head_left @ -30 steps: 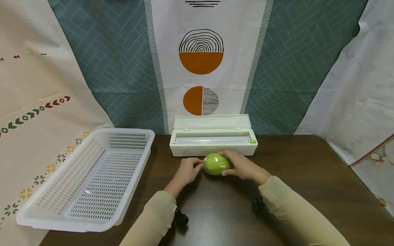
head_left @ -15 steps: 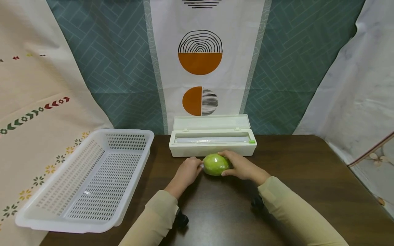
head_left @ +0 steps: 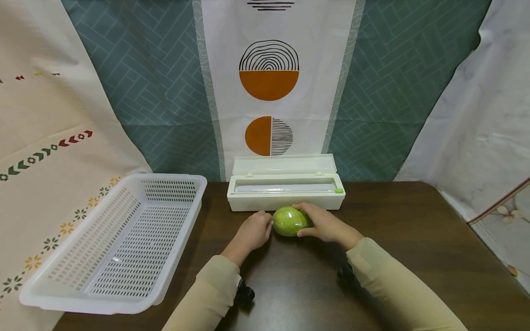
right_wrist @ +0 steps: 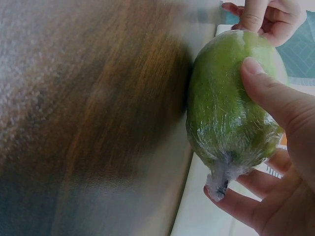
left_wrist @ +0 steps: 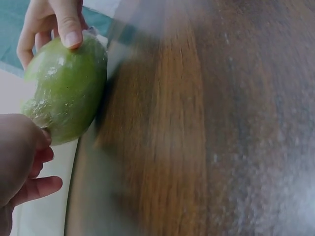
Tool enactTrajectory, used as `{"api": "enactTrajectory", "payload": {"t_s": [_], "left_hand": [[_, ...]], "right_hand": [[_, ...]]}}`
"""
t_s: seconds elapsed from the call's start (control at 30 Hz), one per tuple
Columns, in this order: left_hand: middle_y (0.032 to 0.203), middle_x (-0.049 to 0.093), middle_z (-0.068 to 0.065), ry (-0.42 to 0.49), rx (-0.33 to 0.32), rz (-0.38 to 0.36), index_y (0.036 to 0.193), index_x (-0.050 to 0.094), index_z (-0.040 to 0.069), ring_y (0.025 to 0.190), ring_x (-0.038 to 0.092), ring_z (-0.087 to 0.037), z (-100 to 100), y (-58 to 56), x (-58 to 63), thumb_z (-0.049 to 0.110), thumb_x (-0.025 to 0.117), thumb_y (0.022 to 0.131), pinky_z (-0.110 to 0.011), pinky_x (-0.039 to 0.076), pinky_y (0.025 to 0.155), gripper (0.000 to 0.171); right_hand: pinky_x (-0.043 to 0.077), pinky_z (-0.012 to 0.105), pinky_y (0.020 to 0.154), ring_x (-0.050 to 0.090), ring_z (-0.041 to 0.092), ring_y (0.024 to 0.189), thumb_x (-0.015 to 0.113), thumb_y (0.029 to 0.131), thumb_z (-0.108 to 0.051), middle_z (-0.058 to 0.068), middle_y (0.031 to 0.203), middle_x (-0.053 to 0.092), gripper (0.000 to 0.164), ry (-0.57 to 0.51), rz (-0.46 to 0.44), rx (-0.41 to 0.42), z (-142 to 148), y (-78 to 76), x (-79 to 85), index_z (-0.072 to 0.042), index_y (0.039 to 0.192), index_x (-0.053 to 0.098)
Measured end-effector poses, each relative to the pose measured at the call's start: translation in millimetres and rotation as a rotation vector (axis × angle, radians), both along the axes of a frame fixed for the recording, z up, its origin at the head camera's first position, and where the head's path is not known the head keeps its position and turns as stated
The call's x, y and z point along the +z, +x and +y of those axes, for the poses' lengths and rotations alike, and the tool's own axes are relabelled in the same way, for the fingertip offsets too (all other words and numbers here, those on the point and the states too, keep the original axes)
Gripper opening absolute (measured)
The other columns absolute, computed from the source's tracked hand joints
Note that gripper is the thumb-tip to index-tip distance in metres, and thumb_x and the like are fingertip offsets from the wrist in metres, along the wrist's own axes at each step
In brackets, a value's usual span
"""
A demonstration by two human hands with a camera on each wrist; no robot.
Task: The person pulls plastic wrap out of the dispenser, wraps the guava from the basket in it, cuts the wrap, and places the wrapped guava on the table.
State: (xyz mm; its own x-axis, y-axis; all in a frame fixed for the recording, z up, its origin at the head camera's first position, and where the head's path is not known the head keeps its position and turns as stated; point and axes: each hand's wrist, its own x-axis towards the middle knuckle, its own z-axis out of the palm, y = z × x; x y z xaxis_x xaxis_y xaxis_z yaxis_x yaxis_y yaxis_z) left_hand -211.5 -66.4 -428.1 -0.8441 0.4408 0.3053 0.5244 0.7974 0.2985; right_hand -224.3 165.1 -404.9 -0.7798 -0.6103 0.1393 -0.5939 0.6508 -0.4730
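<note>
A green mango (head_left: 289, 221), wrapped in glossy cling film, lies on its side close over the table, in front of the dispenser. My right hand (head_left: 325, 224) holds its right end, thumb on the near side and fingers round the far side. At the left end my left hand (head_left: 251, 231) pinches the gathered film; a bit of it shows at the fingertips. In the right wrist view a twisted film tail (right_wrist: 219, 182) sticks out at the right-hand end, beside my fingers. Wrinkled film (left_wrist: 42, 115) shows near my left thumb in the left wrist view.
Behind the mango stands a white cling film dispenser (head_left: 285, 203) with its lid up, a roll inside and a green slider at its right. A white perforated basket (head_left: 182, 248) is at the left. Patterned cloths hang behind the dark wooden table (head_left: 397, 248).
My left hand has turned over slightly, its fingers closing in at the mango's left end while pinching the film. My right hand and the mango stay in place.
</note>
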Motion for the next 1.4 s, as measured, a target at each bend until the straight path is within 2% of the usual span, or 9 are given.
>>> {"api": "enactTrajectory", "payload": {"t_s": [0.07,0.2,0.4,0.53,0.77,0.93,1.13,1.27,1.4], "left_hand": [[0.086,0.063,-0.009,0.002,-0.005,-0.011,0.091,0.067,0.002,0.081,0.063,-0.024,0,-0.5,-1.2,0.009,0.058,0.091,-0.035,0.053,0.072,0.012],[0.088,0.065,-0.01,0.052,-0.01,-0.077,0.09,0.067,0.002,0.084,0.064,-0.024,-1,-3.5,-1.9,0.008,0.055,0.092,-0.036,0.053,0.074,0.013],[0.071,0.061,-0.002,0.187,0.006,-0.204,0.081,0.066,0.004,0.064,0.054,-0.011,-3,-14.3,-5.8,0.008,0.053,0.09,-0.025,0.046,0.059,0.016],[0.068,0.061,-0.001,0.307,0.058,-0.296,0.082,0.068,0.003,0.06,0.049,-0.008,-4,-16.9,-7.1,0.01,0.056,0.088,-0.022,0.043,0.056,0.015],[0.08,0.07,-0.009,0.52,0.105,-0.465,0.094,0.071,0.001,0.05,0.059,-0.012,-6,-11.0,-8.4,0.013,0.061,0.09,-0.026,0.051,0.05,0.016],[0.086,0.07,-0.012,0.631,0.129,-0.57,0.108,0.069,0.0,0.057,0.061,-0.015,-9,-9.9,-7.6,0.014,0.062,0.089,-0.029,0.054,0.054,0.025],[0.076,0.066,-0.009,0.814,0.161,-0.715,0.102,0.07,-0.005,0.061,0.06,-0.01,-9,-12.4,-8.3,0.011,0.059,0.092,-0.028,0.055,0.055,0.022],[0.076,0.064,-0.006,0.867,0.175,-0.756,0.103,0.069,-0.007,0.061,0.058,-0.009,-8,-14.6,-11.1,0.006,0.062,0.09,-0.025,0.055,0.055,0.02],[0.076,0.062,-0.005,0.855,0.193,-0.737,0.099,0.068,-0.007,0.06,0.056,-0.011,-5,-14.8,-11.1,0.006,0.063,0.089,-0.025,0.054,0.054,0.018]], "right_hand": [[0.04,0.048,0.101,0.05,0.031,0.122,0.078,0.077,-0.026,0.016,0.132,0.051,0.073,0.004,-0.005,-0.003,0,0.3,0.5,-0.002,0.136,0.042],[0.04,0.049,0.101,0.049,0.031,0.123,0.077,0.077,-0.027,0.016,0.133,0.051,0.074,0.013,-0.022,-0.017,-1,0.4,1.5,-0.003,0.137,0.042],[0.039,0.049,0.102,0.049,0.03,0.123,0.077,0.077,-0.027,0.015,0.134,0.05,0.075,0.019,-0.044,-0.032,-2,0.6,2.4,-0.005,0.138,0.041],[0.039,0.049,0.102,0.049,0.03,0.123,0.077,0.077,-0.028,0.015,0.134,0.05,0.075,0.02,-0.052,-0.04,-2,0.7,2.5,-0.005,0.139,0.041],[0.04,0.049,0.102,0.049,0.03,0.123,0.077,0.077,-0.029,0.014,0.135,0.049,0.076,0.02,-0.05,-0.045,0,-0.4,1.1,-0.006,0.139,0.04],[0.039,0.049,0.102,0.049,0.03,0.123,0.077,0.077,-0.029,0.014,0.135,0.049,0.076,0.014,-0.045,-0.037,1,-0.7,-0.7,-0.005,0.139,0.04],[0.04,0.05,0.102,0.049,0.031,0.123,0.077,0.077,-0.029,0.015,0.135,0.049,0.076,0.014,-0.044,-0.032,0,0.6,-0.4,-0.005,0.139,0.04],[0.04,0.049,0.102,0.049,0.031,0.123,0.077,0.077,-0.028,0.015,0.135,0.049,0.076,0.012,-0.047,-0.031,1,0.2,-0.7,-0.005,0.139,0.04],[0.04,0.05,0.102,0.049,0.031,0.123,0.077,0.077,-0.029,0.015,0.135,0.049,0.076,0.018,-0.044,-0.032,1,-0.1,-1.0,-0.005,0.139,0.04]]}}
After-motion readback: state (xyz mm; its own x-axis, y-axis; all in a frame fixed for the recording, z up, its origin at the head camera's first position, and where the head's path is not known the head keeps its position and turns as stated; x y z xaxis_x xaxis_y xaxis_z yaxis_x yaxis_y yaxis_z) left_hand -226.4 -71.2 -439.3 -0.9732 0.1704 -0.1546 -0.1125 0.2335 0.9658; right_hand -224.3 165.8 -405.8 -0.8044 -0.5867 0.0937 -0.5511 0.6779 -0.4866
